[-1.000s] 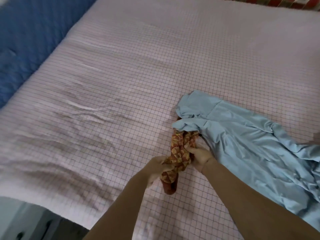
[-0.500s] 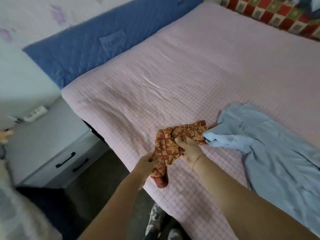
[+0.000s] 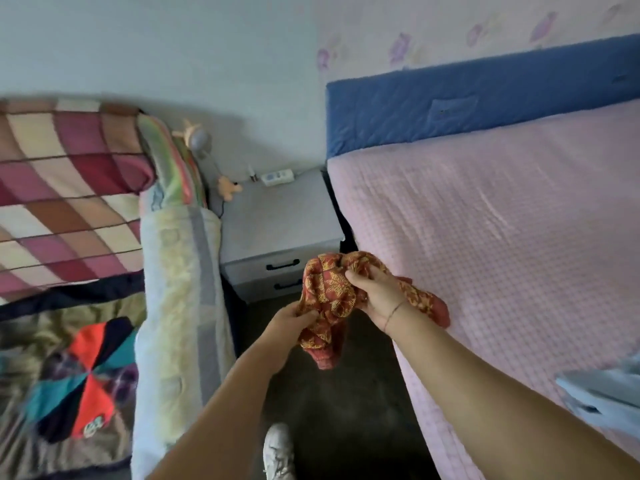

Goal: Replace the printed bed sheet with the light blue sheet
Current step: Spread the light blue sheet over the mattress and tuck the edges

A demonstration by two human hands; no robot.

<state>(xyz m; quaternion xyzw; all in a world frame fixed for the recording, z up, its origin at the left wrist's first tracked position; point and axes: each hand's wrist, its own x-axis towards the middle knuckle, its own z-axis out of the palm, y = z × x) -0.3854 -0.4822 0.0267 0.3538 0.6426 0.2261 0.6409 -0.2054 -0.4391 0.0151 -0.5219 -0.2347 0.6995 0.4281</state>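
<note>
Pale walls meet in a corner, the right one papered with faint purple flowers above a quilted blue headboard (image 3: pixel 485 98); a stitched patch (image 3: pixel 453 107) on it carries marks too blurred to read. Below it lies the bed (image 3: pixel 502 237), covered in pink fabric with a fine grid. A grey nightstand (image 3: pixel 277 216) with 2 dark-handled drawers stands just beside the bed, a white switch unit (image 3: pixel 277 176) on its top, its lettering too small to read. A patchwork quilt (image 3: pixel 62 188) fills the left side. The printed bed sheet (image 3: pixel 327 289), red with a gold pattern, is bunched into a bundle held over the dark floor (image 3: pixel 346 393) at the bed's edge, 1 end trailing onto the pink cover. The left hand (image 3: pixel 294 315) grips its lower left part, fingers curled into the cloth. The right hand (image 3: pixel 375 294) clamps the top, thumb pressed over the folds, a thin bracelet (image 3: pixel 394 311) on the wrist. The light blue sheet (image 3: pixel 602 393) lies crumpled on the bed at the right edge, well apart from both hands. A white shoe (image 3: pixel 277 452) shows below.
</note>
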